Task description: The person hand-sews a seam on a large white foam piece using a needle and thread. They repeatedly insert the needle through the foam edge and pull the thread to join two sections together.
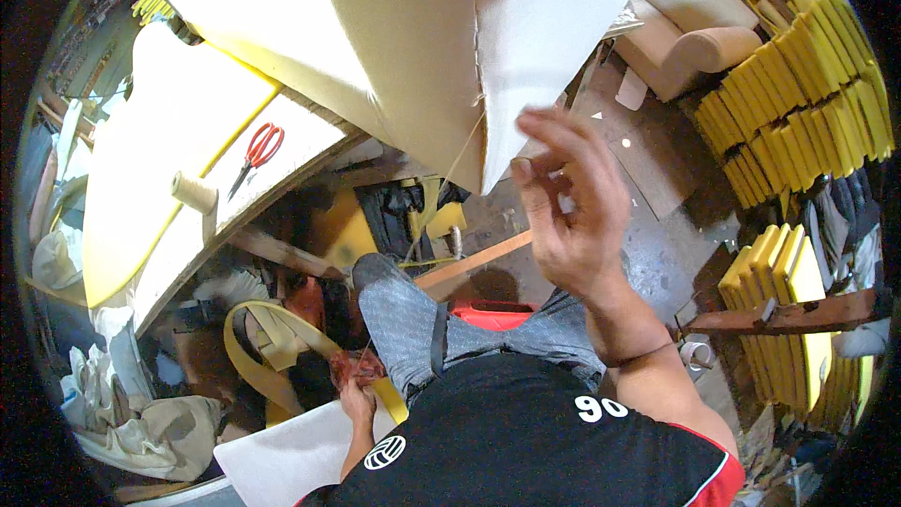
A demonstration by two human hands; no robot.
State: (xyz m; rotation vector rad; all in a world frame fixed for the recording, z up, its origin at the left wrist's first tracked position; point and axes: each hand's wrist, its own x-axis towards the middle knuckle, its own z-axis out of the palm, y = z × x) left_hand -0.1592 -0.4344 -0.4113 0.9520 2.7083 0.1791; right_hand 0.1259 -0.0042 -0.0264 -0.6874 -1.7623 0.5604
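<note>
A large cream fabric-covered cushion hangs in front of me with its lower corner pointing down. My right hand is raised just right of that corner, fingers loosely curled and blurred, thumb and forefinger close together. A thin thread runs from the cushion's seam down toward a small spool on the floor. Whether the right hand pinches the thread I cannot tell. My left hand is low by my left thigh, closed on a small reddish object, beside a yellow strap.
A workbench at left carries red-handled scissors, a twine spool and a pale yellow foam sheet. Stacks of yellow foam pieces fill the right side. A red box sits by my knees, and a white board lies at lower left.
</note>
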